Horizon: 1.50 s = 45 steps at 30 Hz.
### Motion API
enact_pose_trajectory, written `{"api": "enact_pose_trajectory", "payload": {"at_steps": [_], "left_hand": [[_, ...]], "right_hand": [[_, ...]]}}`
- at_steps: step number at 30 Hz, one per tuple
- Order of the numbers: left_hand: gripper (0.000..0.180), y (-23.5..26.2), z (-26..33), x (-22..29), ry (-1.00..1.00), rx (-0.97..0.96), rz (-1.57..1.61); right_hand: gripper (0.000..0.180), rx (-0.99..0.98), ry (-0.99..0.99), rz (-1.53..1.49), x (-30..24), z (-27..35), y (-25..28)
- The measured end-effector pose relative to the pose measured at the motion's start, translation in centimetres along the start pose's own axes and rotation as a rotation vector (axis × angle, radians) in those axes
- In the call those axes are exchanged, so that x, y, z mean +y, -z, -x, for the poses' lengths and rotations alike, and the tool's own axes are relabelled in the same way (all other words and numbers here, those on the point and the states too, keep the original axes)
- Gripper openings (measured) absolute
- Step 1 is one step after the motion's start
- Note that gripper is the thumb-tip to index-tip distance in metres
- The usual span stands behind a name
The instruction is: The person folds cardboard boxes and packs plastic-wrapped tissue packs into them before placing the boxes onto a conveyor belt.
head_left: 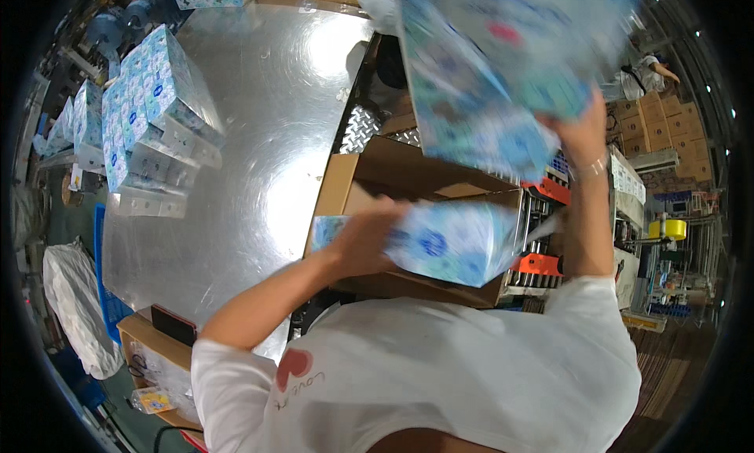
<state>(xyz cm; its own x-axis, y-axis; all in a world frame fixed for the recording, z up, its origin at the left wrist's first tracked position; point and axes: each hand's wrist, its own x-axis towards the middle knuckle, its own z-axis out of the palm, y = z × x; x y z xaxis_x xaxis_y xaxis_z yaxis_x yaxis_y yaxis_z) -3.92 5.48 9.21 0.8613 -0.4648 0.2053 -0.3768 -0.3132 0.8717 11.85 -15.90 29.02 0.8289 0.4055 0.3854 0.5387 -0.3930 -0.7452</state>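
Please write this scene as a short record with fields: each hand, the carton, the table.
Left hand: against the lower pack, blue-patterned; exact grip unclear
Right hand: holding the upper pack, blue-patterned, motion-blurred
Carton: brown cardboard, open, in front of the person
Table: shiny metal, left of the carton, bearing blue-patterned stacked packs

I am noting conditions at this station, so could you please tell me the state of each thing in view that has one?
Brown cardboard carton: open at the top.
Upper blue floral pack: held up by the right hand, motion-blurred.
Lower blue floral pack: touched by the left hand at the carton's opening; grip unclear.
Blue floral pack group: resting on the silver metal table.
White plastic sack: crumpled.
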Motion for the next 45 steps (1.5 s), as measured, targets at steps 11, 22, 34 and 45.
{"api": "enact_pose_trajectory", "payload": {"at_steps": [11, 22, 34, 45], "left_hand": [[0.047, -7.5, 1.7, -10.6, 0.535, -1.137, -0.368], [0.054, 33.3, 24.0, -13.3, 1.288, 1.082, -1.157], [0.097, 27.6, 31.3, -10.0, 1.245, 0.784, -0.780], [0.109, 19.7, 34.3, -5.3, 1.256, 0.810, -0.587]], "right_hand": [[0.059, -0.868, -0.165, 0.797, 27.3, 25.5, -17.1], [0.045, -0.945, 0.298, 0.158, 3.5, 4.2, -36.2], [0.012, -0.909, 0.466, 0.487, -1.0, -5.5, -50.2], [0.101, -0.928, 0.058, 0.623, -2.8, 0.0, -39.2]]}}
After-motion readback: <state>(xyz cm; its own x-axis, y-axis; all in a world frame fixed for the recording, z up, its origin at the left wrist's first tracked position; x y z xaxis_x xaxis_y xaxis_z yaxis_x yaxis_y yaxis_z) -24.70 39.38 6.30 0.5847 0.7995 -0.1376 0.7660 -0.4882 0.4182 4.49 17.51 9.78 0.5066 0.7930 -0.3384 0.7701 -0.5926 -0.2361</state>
